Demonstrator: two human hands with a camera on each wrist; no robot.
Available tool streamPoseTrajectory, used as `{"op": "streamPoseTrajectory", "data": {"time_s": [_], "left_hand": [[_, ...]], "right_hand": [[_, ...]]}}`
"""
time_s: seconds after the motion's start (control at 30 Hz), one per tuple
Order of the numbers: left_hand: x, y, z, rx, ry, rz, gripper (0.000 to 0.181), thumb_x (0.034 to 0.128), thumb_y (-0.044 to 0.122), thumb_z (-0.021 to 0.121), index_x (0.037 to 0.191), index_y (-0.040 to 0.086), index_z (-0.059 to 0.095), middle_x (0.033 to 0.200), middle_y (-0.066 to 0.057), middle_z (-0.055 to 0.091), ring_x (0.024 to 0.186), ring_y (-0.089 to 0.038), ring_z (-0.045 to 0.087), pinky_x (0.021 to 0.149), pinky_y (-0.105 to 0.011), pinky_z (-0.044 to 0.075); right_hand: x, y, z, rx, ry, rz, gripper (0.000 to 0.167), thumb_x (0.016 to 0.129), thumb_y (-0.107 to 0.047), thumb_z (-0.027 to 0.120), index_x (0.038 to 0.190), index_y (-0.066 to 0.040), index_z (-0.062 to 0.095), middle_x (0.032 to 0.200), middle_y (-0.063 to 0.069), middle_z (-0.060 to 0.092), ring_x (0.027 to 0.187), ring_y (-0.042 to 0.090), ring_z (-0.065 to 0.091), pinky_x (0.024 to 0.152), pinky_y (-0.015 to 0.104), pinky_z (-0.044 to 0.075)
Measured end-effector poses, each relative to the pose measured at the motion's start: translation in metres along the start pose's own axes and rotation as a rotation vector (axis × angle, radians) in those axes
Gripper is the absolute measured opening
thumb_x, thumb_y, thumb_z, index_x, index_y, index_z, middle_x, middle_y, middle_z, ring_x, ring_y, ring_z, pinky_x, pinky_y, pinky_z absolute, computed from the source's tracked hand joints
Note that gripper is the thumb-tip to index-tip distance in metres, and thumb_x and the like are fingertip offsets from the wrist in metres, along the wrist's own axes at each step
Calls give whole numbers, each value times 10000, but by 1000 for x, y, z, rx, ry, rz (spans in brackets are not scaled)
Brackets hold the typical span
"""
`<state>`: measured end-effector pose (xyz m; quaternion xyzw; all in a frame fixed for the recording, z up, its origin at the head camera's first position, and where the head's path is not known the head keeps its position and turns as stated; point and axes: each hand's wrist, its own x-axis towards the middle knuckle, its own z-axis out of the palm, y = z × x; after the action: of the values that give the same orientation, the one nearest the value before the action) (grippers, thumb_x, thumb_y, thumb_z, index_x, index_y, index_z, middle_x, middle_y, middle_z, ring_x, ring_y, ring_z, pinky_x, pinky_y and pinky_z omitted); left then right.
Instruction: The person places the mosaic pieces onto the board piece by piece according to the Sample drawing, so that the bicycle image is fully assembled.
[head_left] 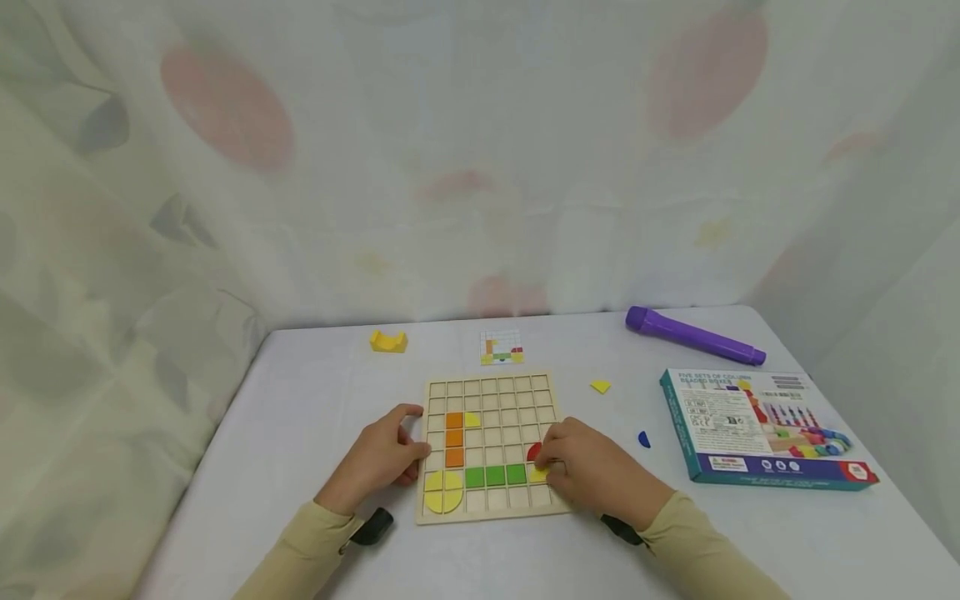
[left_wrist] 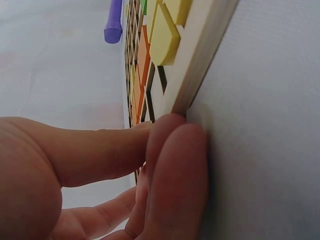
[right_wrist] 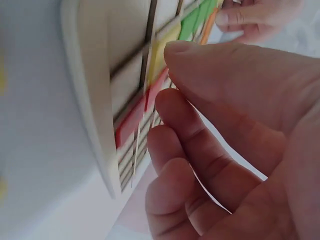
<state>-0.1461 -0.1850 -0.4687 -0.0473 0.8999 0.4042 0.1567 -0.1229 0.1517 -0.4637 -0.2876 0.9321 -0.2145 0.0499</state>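
Note:
A wooden grid board (head_left: 504,502) lies on the table, with my left hand (head_left: 382,452) holding its left edge. In the left wrist view, fingertips (left_wrist: 175,160) meet the board's side. At the lower right, my right hand (head_left: 596,467) pinches a yellow piece (head_left: 537,475) at its cell, thumb and finger partly covering it. Just above that is a red piece (head_left: 533,451), partly hidden. Green squares (head_left: 495,476) form a row and orange squares (head_left: 454,437) a column. A yellow quarter piece (head_left: 472,419) sits beside the top orange one; yellow quarters (head_left: 452,501) make a circle at lower left.
A pattern card (head_left: 502,347) lies behind the board, and a yellow block (head_left: 388,341) stands back left. To the right are a loose yellow piece (head_left: 600,386), a blue half-circle (head_left: 644,439), a purple tube (head_left: 697,336) and a printed box (head_left: 765,429).

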Motion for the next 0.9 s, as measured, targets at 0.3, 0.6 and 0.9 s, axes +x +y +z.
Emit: {"op": "streamPoseTrajectory", "data": {"time_s": [0.3,0.6,0.9], "left_hand": [[3,-2,1,11,2,-4,672,965,168,815,1564,160,512,926,-85,660,668,-188,681,610,-319,596],[0,-2,0,-4,2,-7,679,959,144,816,1566,147,512,921,-90,658,656,-190,679,613,-324,608],[1,-1,0,-5,4,-3,666,963,146,809,1561,150,516,911,-86,660,657,-188,675,604,-319,589]], "right_hand": [[-28,25,-19,39,-50,217,158,937,-134,818,1043,-250,814,1086,-137,708,1119,125,636,1024,441,585],[-60,37,-25,41,-61,347,175,891,-197,884,1011,-286,793,1044,-129,700,1035,93,628,983,434,596],[-74,38,-24,31,-88,433,157,872,-280,905,919,-316,760,931,-153,659,912,66,567,883,365,588]]}}
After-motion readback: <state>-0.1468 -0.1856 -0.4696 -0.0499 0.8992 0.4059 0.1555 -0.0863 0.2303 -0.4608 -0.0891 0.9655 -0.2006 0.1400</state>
